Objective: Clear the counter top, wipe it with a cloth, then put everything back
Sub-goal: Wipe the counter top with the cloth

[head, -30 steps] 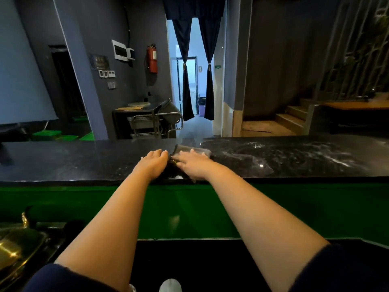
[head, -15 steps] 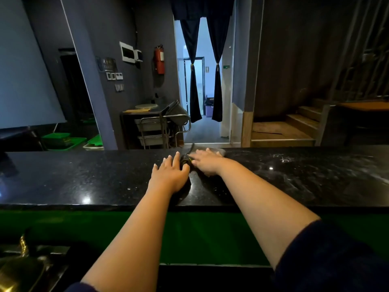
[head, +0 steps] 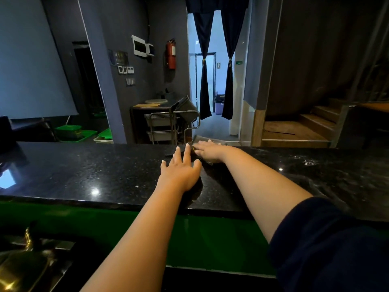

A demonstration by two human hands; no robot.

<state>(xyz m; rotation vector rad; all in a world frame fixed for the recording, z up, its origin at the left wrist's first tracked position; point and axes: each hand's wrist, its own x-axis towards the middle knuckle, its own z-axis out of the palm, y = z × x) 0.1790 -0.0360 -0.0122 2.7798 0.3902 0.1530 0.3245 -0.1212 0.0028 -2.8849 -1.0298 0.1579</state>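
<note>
A black speckled stone counter top [head: 88, 171] runs across the view above a green front panel. A dark cloth [head: 217, 142] lies at the counter's far edge, mostly hidden under my hands. My right hand [head: 207, 150] presses flat on the cloth with straight fingers. My left hand [head: 181, 170] lies flat beside it, fingers spread, its fingertips touching the cloth's near left edge.
Smeared streaks [head: 311, 163] mark the counter on the right. A brass-coloured object [head: 23, 268] sits low at the bottom left. Beyond the counter stand a metal trolley [head: 170, 123], green crates [head: 73, 132], a curtained doorway [head: 214, 76] and wooden steps [head: 303, 131].
Both hands have slid the cloth away from me, from the counter's near edge to its far edge. The view has tilted down and closer to the counter.
</note>
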